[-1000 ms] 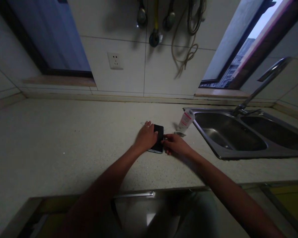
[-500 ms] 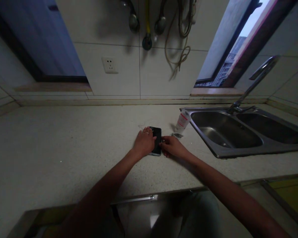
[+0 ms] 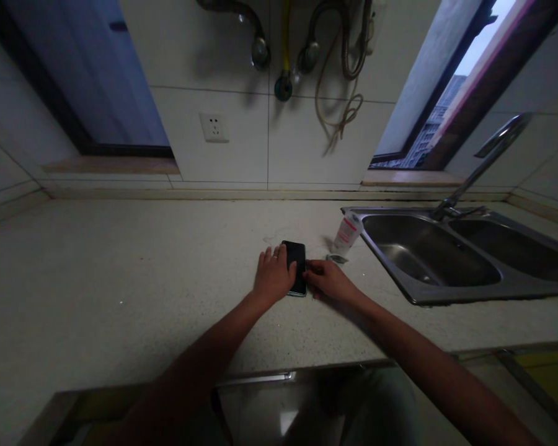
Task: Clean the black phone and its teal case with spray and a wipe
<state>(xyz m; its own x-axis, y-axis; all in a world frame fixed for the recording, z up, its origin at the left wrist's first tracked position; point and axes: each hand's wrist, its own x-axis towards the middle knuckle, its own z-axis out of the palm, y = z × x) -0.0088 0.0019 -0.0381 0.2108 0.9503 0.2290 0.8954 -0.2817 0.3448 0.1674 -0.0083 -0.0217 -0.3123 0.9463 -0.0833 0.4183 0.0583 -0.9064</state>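
Note:
A black phone [image 3: 297, 260] lies flat on the pale speckled countertop [image 3: 121, 272]. My left hand [image 3: 273, 275] rests over the phone's left side, fingers stretched flat, a ring on one finger. My right hand [image 3: 328, 279] touches the phone's right edge with its fingers curled in a pinch; what it pinches, if anything, is too small to make out. A small white tube with red print [image 3: 347, 231] stands just right of the phone, with a small flat piece [image 3: 337, 258] lying in front of it.
A steel double sink [image 3: 413, 291] with a tall tap [image 3: 486, 158] sits to the right. A wall socket [image 3: 214, 127] and hanging hoses and pipes [image 3: 335, 68] are on the tiled wall behind. Windows flank the wall. The counter's front edge runs below my arms.
My hands stay on the phone and shift only slightly on it. The view has drifted a little as my head moved.

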